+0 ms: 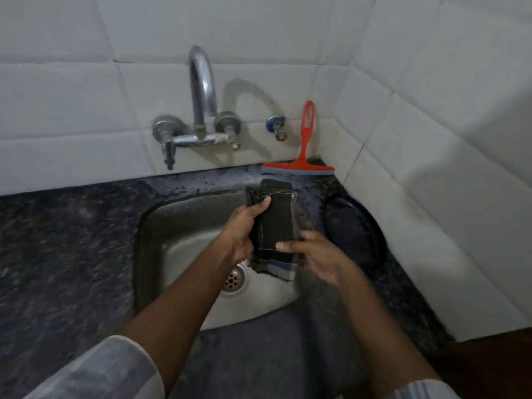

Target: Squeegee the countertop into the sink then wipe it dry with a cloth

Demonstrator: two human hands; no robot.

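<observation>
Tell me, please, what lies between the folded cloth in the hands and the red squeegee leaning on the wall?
In the head view, only a bare strip of dark speckled countertop separates the folded cloth from the red squeegee.

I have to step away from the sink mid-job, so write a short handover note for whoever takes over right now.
Left hand: grips the folded dark cloth along its left edge, over the sink.
Right hand: fingers on the cloth's lower right part.
Squeegee: leaning against the tiled wall in the back corner, blade on the countertop, untouched by either hand.
Done: squeegee set aside, so squeegeeing looks finished; I cannot judge how wet the countertop is.
Left: wipe the countertop dry with the cloth.
</observation>
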